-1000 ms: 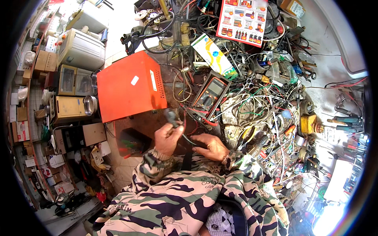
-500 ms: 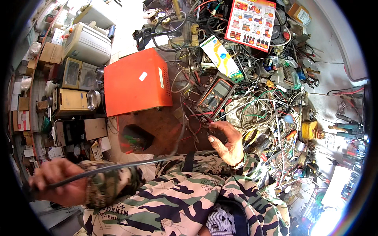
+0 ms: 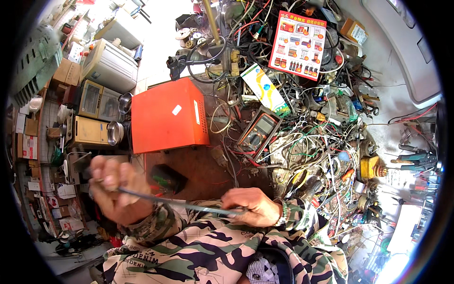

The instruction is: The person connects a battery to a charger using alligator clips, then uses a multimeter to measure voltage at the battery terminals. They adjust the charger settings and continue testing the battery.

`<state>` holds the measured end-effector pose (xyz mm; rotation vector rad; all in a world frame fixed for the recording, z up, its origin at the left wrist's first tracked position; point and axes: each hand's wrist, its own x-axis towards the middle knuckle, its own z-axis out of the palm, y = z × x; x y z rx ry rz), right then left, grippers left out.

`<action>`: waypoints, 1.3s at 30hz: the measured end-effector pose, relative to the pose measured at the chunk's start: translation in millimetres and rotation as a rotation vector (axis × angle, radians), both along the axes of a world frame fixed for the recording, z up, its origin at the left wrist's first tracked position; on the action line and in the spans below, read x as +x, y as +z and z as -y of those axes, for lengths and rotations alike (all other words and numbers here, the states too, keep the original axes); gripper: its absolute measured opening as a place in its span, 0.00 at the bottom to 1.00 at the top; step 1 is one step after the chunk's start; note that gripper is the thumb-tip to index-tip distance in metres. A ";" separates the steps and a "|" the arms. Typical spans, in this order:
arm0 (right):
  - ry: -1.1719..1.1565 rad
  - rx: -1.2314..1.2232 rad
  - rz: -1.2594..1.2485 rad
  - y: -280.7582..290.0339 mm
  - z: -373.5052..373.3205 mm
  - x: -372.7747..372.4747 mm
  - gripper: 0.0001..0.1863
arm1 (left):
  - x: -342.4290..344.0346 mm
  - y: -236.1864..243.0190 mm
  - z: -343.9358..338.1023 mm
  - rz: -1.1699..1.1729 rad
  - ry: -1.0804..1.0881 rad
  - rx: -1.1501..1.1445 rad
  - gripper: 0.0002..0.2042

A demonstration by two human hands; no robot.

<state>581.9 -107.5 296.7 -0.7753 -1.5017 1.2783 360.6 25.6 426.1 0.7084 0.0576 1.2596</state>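
Observation:
Between my two hands a dark grey cable (image 3: 187, 205) runs slantwise in front of my camouflage jacket. My left hand (image 3: 118, 189), slightly smeared by motion, is closed round one end, raised left of the workbench. My right hand (image 3: 255, 206) has its fingers curled round the cable nearer my body, knuckles up. Beyond the hands stands an orange metal box (image 3: 165, 118). A multimeter (image 3: 257, 130) with a dark frame lies to its right, thin leads beside it. Close to the left hand is a black holder (image 3: 168, 177) with red and green tool handles.
A dense heap of wires (image 3: 321, 156) covers the right side, with a red-and-white leaflet (image 3: 300, 45) on top. A yellow-and-white carton (image 3: 266, 90) lies beside the multimeter. At left are shelves with boxes, a yellowish appliance (image 3: 90, 131) and steel bowls (image 3: 115, 133).
My left hand has come up and to the right, still holding the cable. My right hand has moved from beside the multimeter leads toward my body and closed on the cable. The view has shifted slightly.

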 end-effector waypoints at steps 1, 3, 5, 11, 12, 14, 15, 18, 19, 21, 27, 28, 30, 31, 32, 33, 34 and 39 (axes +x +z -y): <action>0.003 -0.081 0.053 -2.6 7.3 7.4 0.13 | 2.1 -10.6 -1.2 -0.053 -0.018 -0.001 0.07; -0.075 -0.061 0.026 4.5 13.7 33.0 0.10 | -4.1 -43.2 0.9 -0.150 -0.029 -0.008 0.07; -0.241 -0.071 -0.040 16.6 25.3 52.3 0.11 | -9.8 -76.6 -2.3 -0.341 -0.084 -0.088 0.04; -0.237 -0.409 0.309 34.2 26.5 70.1 0.09 | 21.5 -155.4 17.6 -0.622 -0.430 -0.260 0.10; -0.306 -0.492 0.187 33.0 29.9 70.0 0.09 | 24.9 -168.2 10.2 -0.690 -0.554 -0.222 0.10; -0.516 -0.458 0.084 13.6 40.6 62.8 0.08 | 38.6 -194.4 -1.0 -0.894 -0.506 -0.181 0.13; -0.632 -0.476 -0.040 8.7 44.4 62.2 0.09 | 48.9 -207.1 -8.6 -1.012 -0.487 -0.153 0.14; -0.810 -0.442 -0.332 -3.7 57.9 67.0 0.11 | 71.2 -267.7 -29.8 -1.259 0.009 -0.169 0.21; -0.812 -0.421 -0.380 -8.0 59.8 68.9 0.12 | 76.4 -291.5 -39.4 -1.314 0.191 -0.098 0.21; -0.822 -0.381 -0.475 -10.0 62.9 67.8 0.11 | 83.5 -357.5 -66.6 -1.649 0.372 -0.013 0.20; -0.910 -0.297 -0.558 -11.4 71.9 71.6 0.10 | 80.8 -358.2 -97.0 -1.138 -0.093 -0.675 0.10; -0.934 -0.272 -0.527 -14.1 70.8 70.3 0.10 | 77.6 -349.3 -88.4 -1.057 -0.105 -0.707 0.09; -0.964 -0.257 -0.570 -13.9 71.2 72.3 0.10 | 74.4 -313.8 -68.7 -0.950 -0.178 -0.736 0.08; -0.977 -0.250 -0.587 -14.1 70.7 72.7 0.10 | 75.0 -293.0 -56.2 -0.891 -0.235 -0.739 0.08; -0.989 -0.245 -0.599 -11.6 67.7 70.7 0.11 | 72.0 -280.4 -45.1 -0.863 -0.277 -0.729 0.07; -0.984 -0.240 -0.612 -12.9 66.3 70.5 0.11 | 63.9 -284.6 -33.0 -0.792 -0.303 -0.708 0.06; -0.985 -0.235 -0.619 -14.0 64.2 70.4 0.11 | 57.3 -286.5 -18.8 -0.793 -0.292 -0.651 0.07; -1.001 -0.185 -0.644 -9.1 52.1 73.7 0.11 | 60.9 -270.1 11.0 -0.661 -0.159 -0.404 0.09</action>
